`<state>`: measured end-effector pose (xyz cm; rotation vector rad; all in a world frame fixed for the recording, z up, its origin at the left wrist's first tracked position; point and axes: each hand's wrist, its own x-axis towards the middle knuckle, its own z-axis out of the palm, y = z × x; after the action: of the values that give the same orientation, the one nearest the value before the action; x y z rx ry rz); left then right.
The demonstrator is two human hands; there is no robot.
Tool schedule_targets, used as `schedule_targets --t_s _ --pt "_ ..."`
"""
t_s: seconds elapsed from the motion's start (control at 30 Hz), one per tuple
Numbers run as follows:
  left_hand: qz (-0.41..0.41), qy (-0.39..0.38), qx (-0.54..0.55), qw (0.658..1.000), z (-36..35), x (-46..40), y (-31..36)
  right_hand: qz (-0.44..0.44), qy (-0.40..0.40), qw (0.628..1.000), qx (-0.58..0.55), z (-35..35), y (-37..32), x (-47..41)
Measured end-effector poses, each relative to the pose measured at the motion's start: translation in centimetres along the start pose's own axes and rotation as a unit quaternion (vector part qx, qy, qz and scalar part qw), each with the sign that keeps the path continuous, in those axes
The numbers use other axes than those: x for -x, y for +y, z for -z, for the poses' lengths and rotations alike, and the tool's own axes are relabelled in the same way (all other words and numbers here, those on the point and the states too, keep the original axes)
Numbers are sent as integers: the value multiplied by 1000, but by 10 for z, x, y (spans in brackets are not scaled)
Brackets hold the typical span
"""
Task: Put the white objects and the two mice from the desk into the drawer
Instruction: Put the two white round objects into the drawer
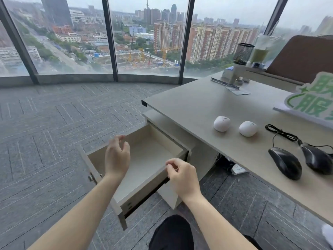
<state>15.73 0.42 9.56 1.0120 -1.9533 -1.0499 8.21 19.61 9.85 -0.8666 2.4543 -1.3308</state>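
Here my left hand [117, 157] hangs over the open pale wooden drawer [144, 159], palm turned right, fingers loosely curled and spread, holding nothing. My right hand [182, 175] sits at the drawer's near right edge, knuckles up, with the thumb and fingertips pinched narrowly together at the rim; I cannot tell whether they grip the edge or only touch it. Both bare forearms reach in from the bottom of the view, the left one angled up from the lower left.

The drawer is pulled out from under the light beige desk [207, 109] and its inside is bare. On the desktop, well to the right of my hands, lie 2 rounded white egg-shaped objects [222, 123], side by side but apart. Nearer the front edge rest 2 black wired computer mice [284, 163], close together, their black cable bunched behind them.
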Motion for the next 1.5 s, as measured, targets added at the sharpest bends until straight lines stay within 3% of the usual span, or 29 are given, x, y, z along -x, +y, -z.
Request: schedule_targets --t_s 0.13,0.2,0.3,0.4,0.6,0.8,0.9,1.0,1.13,1.3,1.5 --pt "-107 -162 31 981 -80 6 94 5 201 979 17 94 6 -40" --pt "-143 -235 2 961 -123 9 132 -11 254 966 53 138 17 -63" --pt "-189 -295 -64 935 -181 10 169 -82 234 957 148 188 44 -95" --pt "-175 -331 -120 919 -229 4 182 -163 166 947 219 211 71 -122" --pt "-204 -318 -245 893 -283 -6 181 -239 99 925 277 221 105 -161" --pt "-222 -227 -211 924 -283 -8 172 -221 121 911 326 217 105 -162" --pt "-195 -192 -114 955 -252 -16 160 -167 158 940 253 203 87 -154" --pt "-159 -90 -22 983 -201 -35 137 -36 170 976 135 167 43 -141" --pt "-17 -24 -23 999 -124 -67 72 65 79 995 16 91 -19 -126" --pt "146 -86 -163 972 -72 -80 -28 6 -59 998 19 -14 -23 -130" --pt "192 -160 -219 943 -91 -88 -101 -111 -190 955 201 -95 34 -165"
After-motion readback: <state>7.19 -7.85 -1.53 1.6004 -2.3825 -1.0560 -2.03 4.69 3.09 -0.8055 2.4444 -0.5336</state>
